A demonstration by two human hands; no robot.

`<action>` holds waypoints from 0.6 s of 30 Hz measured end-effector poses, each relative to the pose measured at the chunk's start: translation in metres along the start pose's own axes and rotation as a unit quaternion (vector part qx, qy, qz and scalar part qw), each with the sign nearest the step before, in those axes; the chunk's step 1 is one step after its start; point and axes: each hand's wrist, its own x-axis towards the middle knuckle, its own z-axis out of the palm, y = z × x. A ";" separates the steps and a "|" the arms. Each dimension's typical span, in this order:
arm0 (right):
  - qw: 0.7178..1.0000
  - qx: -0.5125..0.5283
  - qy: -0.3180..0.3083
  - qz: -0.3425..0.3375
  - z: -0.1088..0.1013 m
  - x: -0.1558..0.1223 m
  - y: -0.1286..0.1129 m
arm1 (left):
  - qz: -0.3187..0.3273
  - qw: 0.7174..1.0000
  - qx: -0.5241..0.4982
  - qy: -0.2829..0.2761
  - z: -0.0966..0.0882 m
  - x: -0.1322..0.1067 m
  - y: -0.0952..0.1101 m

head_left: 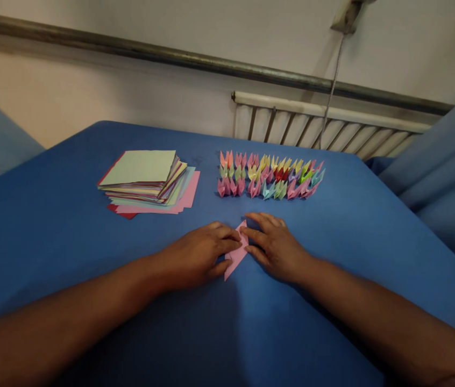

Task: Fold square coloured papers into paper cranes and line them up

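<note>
A small piece of pink paper (236, 259), folded into a narrow pointed shape, lies flat on the blue table in front of me. My left hand (205, 251) holds it down from the left, its curved fingertips on the paper and the thumb by the lower left edge. From the other side, my right hand (278, 244) touches the upper right part of the paper with its fingertips. Its fingers are spread apart, the index finger resting on the sheet. The fingers partly cover the folds.
A stack of coloured paper sheets (142, 167) sits at the back left of the table (50, 236). Several folded paper cranes (279, 174) stand in rows at the back right. Behind are a wall pipe (195, 60), a radiator (332, 112) and a blue curtain (453, 161).
</note>
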 end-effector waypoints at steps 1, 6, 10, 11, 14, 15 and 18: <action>1.000 0.011 0.001 -0.011 -0.001 -0.001 -0.002 | 0.004 1.000 -0.014 -0.004 -0.003 0.000 -0.002; 0.998 0.050 -0.007 -0.036 -0.002 -0.003 -0.009 | 0.040 0.999 -0.011 -0.004 -0.003 0.002 -0.009; 0.998 0.055 0.005 -0.034 -0.001 -0.002 -0.009 | 0.057 0.998 0.029 0.029 0.005 0.004 -0.010; 0.998 0.057 0.007 -0.034 -0.001 -0.002 -0.009 | 0.058 0.997 0.035 0.035 0.007 0.004 -0.010; 0.997 0.060 0.012 -0.037 0.000 0.000 -0.008 | 0.062 0.997 0.029 0.043 0.007 0.004 -0.011; 0.997 0.059 0.012 -0.037 0.000 0.000 -0.007 | 0.060 0.997 0.020 0.046 0.007 0.004 -0.012; 0.998 0.052 0.019 -0.036 0.003 0.002 -0.006 | 0.037 0.998 -0.008 0.048 0.006 0.003 -0.014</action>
